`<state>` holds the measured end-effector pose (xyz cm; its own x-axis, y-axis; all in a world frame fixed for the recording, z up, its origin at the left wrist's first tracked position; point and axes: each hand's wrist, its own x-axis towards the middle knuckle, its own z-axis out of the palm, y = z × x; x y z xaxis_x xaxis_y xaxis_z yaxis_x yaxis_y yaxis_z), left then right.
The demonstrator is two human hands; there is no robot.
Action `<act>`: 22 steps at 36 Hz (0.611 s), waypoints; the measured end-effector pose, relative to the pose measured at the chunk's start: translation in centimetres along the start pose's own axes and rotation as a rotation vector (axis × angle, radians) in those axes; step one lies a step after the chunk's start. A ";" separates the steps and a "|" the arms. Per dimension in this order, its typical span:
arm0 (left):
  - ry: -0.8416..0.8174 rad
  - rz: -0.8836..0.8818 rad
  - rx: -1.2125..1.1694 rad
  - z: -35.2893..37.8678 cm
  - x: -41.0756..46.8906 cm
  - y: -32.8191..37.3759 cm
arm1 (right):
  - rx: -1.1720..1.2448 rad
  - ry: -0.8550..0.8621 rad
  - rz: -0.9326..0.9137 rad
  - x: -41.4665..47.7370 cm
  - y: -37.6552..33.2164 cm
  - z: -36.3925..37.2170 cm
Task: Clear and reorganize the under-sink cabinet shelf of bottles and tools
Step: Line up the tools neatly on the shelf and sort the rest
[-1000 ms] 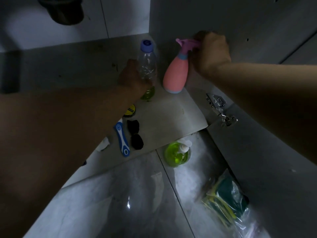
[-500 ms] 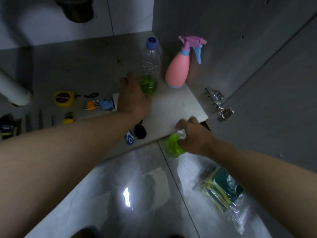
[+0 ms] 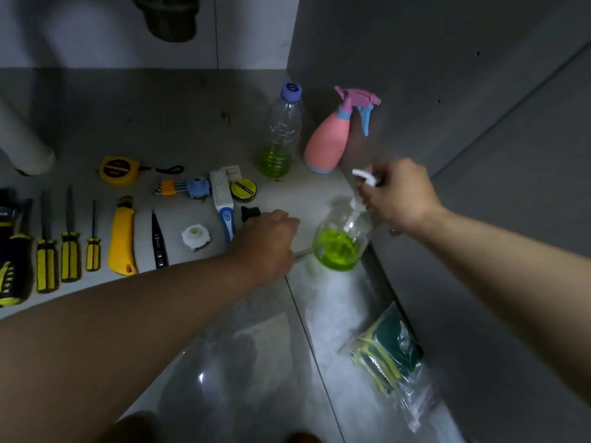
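1. Green liquid half fills the clear round pump bottle point(image 3: 340, 244), which hangs tilted over the front right corner of the pale grey cabinet shelf point(image 3: 179, 129), its base past the shelf edge above the glossy tiled floor point(image 3: 256, 362).
2. The right hand point(image 3: 399, 193) is closed around the white pump head of that bottle, carrying it by the top.
3. The left hand point(image 3: 268, 241) lies knuckles up on the shelf's front edge, just left of the pump bottle, fingers curled; what lies under them, I cannot tell.
4. Behind these, a clear plastic bottle with a lilac cap point(image 3: 281, 135) stands upright with green liquid in its bottom, and a pink spray bottle with a pink and blue trigger point(image 3: 332, 139) stands just beside it, near the grey side wall.
5. Left of the left hand lie a blue and white brush point(image 3: 224, 203), a roll of black tape with a yellow label point(image 3: 243, 188), a small black piece point(image 3: 249, 212) and a white plastic nut point(image 3: 195, 236).
6. Farther left lie a set of hex keys in a blue holder point(image 3: 182, 187), a yellow tape measure point(image 3: 118, 171), a yellow utility knife point(image 3: 121, 238), a dark narrow tool point(image 3: 159, 241) and three yellow-handled screwdrivers point(image 3: 68, 238).
7. On the floor to the right lies a clear bag of green and yellow sponges point(image 3: 390, 356).
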<state>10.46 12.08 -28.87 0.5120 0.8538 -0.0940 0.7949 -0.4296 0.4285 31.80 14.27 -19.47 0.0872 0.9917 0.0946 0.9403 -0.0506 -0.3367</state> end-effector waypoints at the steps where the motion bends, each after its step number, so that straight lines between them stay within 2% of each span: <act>1: -0.058 0.010 0.135 0.0 -0.2 -0.2 | -0.005 0.004 -0.003 0.9 -0.2 -0.5; 4: -0.237 0.013 0.380 1.1 -0.8 -0.8 | 0.004 0.010 0.009 3.0 -0.5 -1.4; 7: -0.300 0.021 0.457 1.8 -0.9 -1.2 | 0.007 0.013 0.054 4.8 -0.5 -1.2; 11: -0.366 0.005 0.448 1.4 -0.3 -0.8 | -0.041 0.033 0.101 6.1 -0.4 0.0; 15: -0.429 -0.019 0.448 1.1 -0.1 -0.4 | -0.005 0.097 0.107 6.5 -0.6 1.3; 22: -0.457 -0.032 0.412 0.9 0.0 0.0 | 0.108 0.106 0.109 4.1 -0.3 1.4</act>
<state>10.73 11.81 -29.67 0.5012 0.6949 -0.5157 0.8258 -0.5621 0.0451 31.45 18.53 -20.31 0.2260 0.9628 0.1482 0.8832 -0.1383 -0.4481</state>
